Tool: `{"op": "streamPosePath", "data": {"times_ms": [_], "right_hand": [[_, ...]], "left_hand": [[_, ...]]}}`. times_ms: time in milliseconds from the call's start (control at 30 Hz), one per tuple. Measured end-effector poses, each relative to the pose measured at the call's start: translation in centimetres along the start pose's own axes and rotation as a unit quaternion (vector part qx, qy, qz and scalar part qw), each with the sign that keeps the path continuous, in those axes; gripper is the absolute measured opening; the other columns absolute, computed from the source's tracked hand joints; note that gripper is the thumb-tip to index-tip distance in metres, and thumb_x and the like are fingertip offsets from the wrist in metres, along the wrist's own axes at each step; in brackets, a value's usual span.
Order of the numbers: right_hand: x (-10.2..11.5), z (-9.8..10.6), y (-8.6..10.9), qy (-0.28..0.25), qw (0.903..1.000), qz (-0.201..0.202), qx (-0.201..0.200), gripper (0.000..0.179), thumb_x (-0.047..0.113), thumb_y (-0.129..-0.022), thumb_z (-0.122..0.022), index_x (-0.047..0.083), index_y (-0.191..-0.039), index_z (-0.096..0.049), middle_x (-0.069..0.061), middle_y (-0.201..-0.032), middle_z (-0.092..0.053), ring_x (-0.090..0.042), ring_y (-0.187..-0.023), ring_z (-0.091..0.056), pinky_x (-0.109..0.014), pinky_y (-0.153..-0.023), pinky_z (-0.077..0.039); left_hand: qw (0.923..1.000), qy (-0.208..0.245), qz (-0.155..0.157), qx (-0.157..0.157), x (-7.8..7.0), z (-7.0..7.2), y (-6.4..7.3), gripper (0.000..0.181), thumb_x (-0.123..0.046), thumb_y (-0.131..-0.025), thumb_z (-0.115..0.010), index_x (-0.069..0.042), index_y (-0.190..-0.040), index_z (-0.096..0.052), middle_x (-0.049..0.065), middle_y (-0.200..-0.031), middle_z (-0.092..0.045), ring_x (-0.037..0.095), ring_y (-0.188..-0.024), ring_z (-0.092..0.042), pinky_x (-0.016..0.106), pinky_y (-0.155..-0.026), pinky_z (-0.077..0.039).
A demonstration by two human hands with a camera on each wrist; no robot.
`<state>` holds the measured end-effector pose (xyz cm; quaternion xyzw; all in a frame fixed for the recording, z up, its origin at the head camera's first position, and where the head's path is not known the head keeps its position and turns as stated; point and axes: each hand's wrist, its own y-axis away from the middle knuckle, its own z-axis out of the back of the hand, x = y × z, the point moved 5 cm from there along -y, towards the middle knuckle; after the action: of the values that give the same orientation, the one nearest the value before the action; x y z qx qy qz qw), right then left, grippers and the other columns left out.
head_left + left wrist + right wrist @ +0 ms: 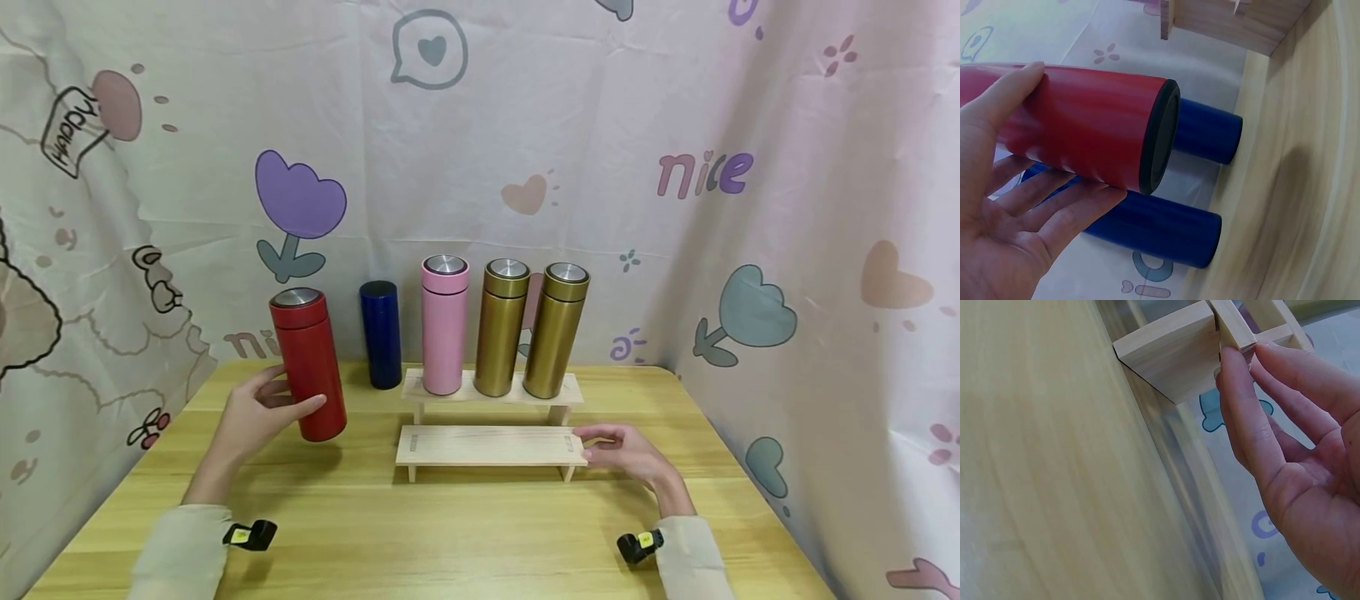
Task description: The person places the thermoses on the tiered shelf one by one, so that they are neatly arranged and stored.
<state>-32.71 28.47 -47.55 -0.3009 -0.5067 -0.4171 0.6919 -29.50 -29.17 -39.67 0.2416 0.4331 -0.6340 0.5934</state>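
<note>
My left hand (253,410) grips a red thermos bottle (307,354) with a steel-topped lid, thumb across the front and fingers behind. The bottle leans slightly, and its black base (1161,140) shows raised off the table in the left wrist view. My right hand (628,452) pinches the right end of the front wooden shelf (487,446) between thumb and fingers. Behind it, a higher wooden shelf (414,386) carries a pink thermos bottle (444,342) and two gold ones, one (501,346) in the middle and one (555,342) at the right, all upright.
A dark blue bottle (382,337) stands left of the shelves. The left wrist view shows two blue bottles, the nearer (1166,228) and the farther (1207,131), beyond the red one. A patterned curtain (570,125) surrounds the back of the wooden table (420,542).
</note>
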Motion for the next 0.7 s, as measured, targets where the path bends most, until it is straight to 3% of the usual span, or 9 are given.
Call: {"op": "streamPosePath", "data": {"times_ms": [367, 700], "right_hand": [[-0.1, -0.1, 0.0, -0.004, 1.0, -0.001, 0.002, 0.051, 0.007, -0.094, -0.071, -0.012, -0.139, -0.055, -0.03, -0.128, -0.065, -0.012, -0.099, -0.074, -0.03, -0.088, -0.063], [0.1, -0.2, 0.0, 0.0, 1.0, -0.006, -0.001, 0.052, 0.008, -0.095, -0.072, -0.011, -0.14, -0.055, -0.03, -0.129, -0.065, -0.011, -0.099, -0.073, -0.029, -0.087, -0.063]], "left_hand": [[0.9996, 0.0, -0.019, 0.021, -1.5, -1.4, 0.4, 0.075, -0.039, -0.091, -0.079, -0.006, -0.151, -0.049, 0.024, -0.134, -0.066, 0.03, -0.108, -0.069, 0.017, -0.08, -0.056], [0.9989, 0.004, -0.034, 0.032, -2.6, -2.7, 0.1, 0.076, -0.038, -0.09, -0.081, -0.004, -0.15, -0.049, 0.023, -0.135, -0.065, 0.033, -0.111, -0.069, 0.015, -0.082, -0.055]]}}
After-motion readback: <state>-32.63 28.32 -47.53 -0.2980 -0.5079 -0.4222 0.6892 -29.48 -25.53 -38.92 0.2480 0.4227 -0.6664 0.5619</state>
